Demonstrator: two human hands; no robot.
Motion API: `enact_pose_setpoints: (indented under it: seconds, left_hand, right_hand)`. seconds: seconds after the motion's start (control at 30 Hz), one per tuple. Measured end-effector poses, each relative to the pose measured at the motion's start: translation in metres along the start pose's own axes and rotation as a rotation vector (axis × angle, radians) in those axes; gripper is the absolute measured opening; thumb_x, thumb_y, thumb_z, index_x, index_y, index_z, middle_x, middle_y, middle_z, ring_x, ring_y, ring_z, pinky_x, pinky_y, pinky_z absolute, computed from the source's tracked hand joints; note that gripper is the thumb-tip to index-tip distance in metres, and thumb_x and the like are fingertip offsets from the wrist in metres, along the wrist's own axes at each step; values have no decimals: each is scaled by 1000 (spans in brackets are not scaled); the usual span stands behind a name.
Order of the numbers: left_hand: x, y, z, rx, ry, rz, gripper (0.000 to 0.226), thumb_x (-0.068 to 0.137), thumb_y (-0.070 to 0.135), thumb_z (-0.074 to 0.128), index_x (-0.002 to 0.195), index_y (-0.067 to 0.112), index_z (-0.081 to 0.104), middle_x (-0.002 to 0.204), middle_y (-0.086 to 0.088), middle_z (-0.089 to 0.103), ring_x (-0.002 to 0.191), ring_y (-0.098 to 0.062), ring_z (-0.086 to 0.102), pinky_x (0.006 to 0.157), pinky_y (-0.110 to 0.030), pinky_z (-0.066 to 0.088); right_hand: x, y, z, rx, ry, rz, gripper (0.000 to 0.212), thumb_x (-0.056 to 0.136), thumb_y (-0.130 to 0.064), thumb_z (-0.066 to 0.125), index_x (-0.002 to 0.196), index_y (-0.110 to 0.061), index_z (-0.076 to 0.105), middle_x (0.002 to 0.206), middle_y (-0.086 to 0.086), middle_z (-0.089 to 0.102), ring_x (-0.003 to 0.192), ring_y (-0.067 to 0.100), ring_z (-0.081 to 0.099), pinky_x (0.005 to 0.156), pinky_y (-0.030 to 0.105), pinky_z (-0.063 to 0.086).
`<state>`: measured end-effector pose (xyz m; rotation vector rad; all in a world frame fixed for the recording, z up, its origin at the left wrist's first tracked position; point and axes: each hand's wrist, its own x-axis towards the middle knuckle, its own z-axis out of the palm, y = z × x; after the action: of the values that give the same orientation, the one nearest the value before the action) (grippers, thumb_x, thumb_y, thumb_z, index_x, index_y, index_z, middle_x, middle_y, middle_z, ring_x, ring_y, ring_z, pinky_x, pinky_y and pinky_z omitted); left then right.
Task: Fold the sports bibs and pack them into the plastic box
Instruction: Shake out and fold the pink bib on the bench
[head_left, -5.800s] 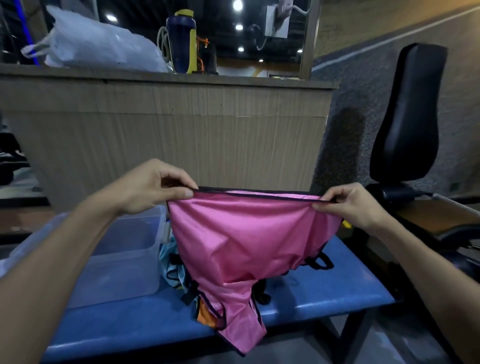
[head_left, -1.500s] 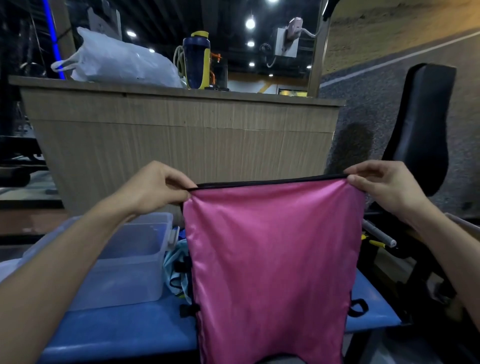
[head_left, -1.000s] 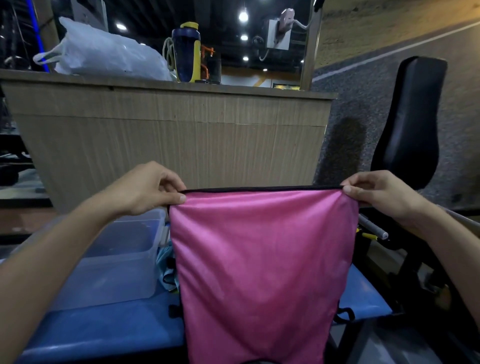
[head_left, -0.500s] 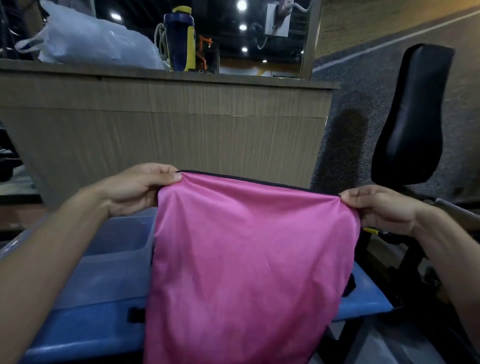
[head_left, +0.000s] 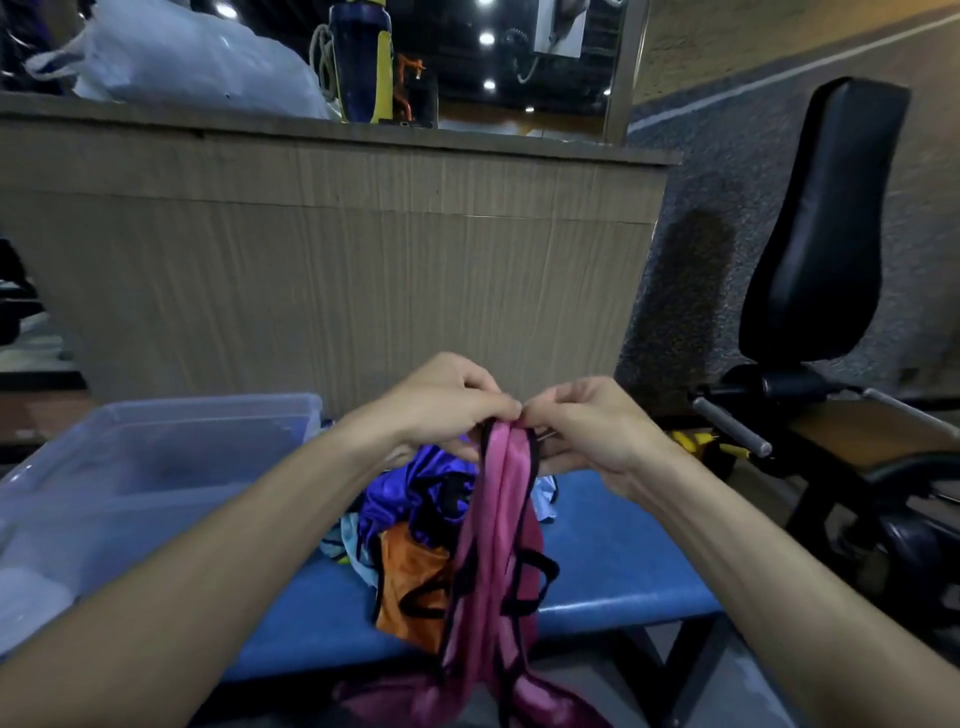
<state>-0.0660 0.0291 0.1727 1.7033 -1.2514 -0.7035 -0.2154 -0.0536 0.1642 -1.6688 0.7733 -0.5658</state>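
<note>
A pink sports bib with black trim (head_left: 496, 540) hangs folded lengthwise in a narrow strip over the front of the blue bench (head_left: 618, 545). My left hand (head_left: 447, 402) and my right hand (head_left: 582, 421) meet at its top and both pinch the gathered corners together. Behind the strip lies a pile of bibs: a purple one (head_left: 410, 493), an orange one (head_left: 410, 577) and a light blue one (head_left: 340, 540). The clear plastic box (head_left: 156, 467) stands on the bench at the left, open at the top.
A wooden counter (head_left: 332, 244) rises behind the bench, with a white plastic bag (head_left: 192, 62) and a blue and yellow bottle (head_left: 361, 57) on top. A black padded gym seat (head_left: 826, 228) with its metal frame stands close on the right.
My hands came together from a wide spread, folding the pink bib in half sideways. The pile of other bibs behind it has come into view.
</note>
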Motion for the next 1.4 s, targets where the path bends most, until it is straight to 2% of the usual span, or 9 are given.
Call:
enact_pose_setpoints:
  seconds: [0.1, 0.33, 0.5, 0.7, 0.87, 0.97, 1.17, 1.3, 1.4]
  left_hand:
    - [-3, -5, -2, -23, -22, -14, 16, 92, 16, 74, 79, 8, 67, 66, -8, 70, 58, -16, 66, 62, -34, 61]
    - [-8, -8, 3, -38, 15, 8, 13, 84, 9, 77, 75, 7, 69, 68, -11, 69, 65, -22, 67, 73, -40, 61]
    - [-9, -10, 4, -32, 54, 26, 14, 82, 11, 79, 72, 6, 70, 78, -20, 74, 65, -24, 71, 70, -40, 63]
    - [-13, -7, 5, -140, -1, 13, 12, 91, 7, 74, 84, -1, 68, 75, -21, 71, 59, -18, 70, 55, -27, 59]
    - [-18, -2, -2, -373, -116, -32, 22, 102, 1, 50, 107, -10, 69, 96, -28, 74, 80, -28, 76, 68, -32, 64]
    - [-19, 1, -3, -287, -85, 33, 22, 98, -7, 48, 104, -6, 69, 85, -25, 73, 79, -30, 76, 66, -33, 64]
    - [-17, -1, 1, -156, 45, 166, 16, 97, -4, 53, 97, 0, 69, 77, -16, 66, 65, -21, 69, 59, -32, 61]
    - [-16, -7, 1, -120, 61, 224, 6, 93, 0, 65, 100, 0, 67, 75, -10, 63, 64, -18, 66, 63, -35, 62]
    - [-16, -10, 3, -42, 83, 281, 17, 86, 7, 78, 98, 5, 66, 74, -4, 65, 60, -15, 64, 60, -29, 58]
  right_hand:
    - [-4, 0, 0, 27, 61, -17, 15, 91, -3, 68, 100, 10, 70, 82, 21, 69, 59, 20, 70, 56, 29, 61]
    - [-9, -4, 10, -9, 110, -71, 13, 94, -5, 68, 82, 0, 68, 84, 28, 63, 78, 35, 61, 51, 29, 60]
    - [-9, -4, 10, -75, 172, -113, 14, 92, -8, 71, 79, -3, 71, 93, 36, 70, 84, 47, 72, 67, 44, 65]
    - [-7, -4, 7, -105, 179, -121, 14, 92, -9, 70, 83, 1, 72, 96, 38, 68, 74, 34, 66, 75, 54, 62]
    - [-10, -2, 3, -127, 150, -182, 21, 85, -23, 79, 87, -2, 73, 84, 26, 74, 82, 40, 74, 81, 61, 59]
    - [-13, 1, 5, -139, 80, -201, 30, 81, -21, 86, 95, 1, 71, 87, 24, 75, 93, 48, 70, 86, 63, 56]
    - [-13, -6, -1, -47, -57, -192, 8, 96, -1, 65, 100, 4, 69, 98, 27, 74, 84, 28, 74, 85, 40, 61]
    - [-14, -10, -6, -79, -127, -162, 17, 99, 2, 57, 113, 8, 65, 111, 34, 67, 98, 33, 68, 102, 52, 52]
    - [-14, -11, -7, -70, -132, -159, 20, 98, 7, 53, 113, 7, 66, 112, 34, 68, 98, 35, 69, 102, 52, 52]
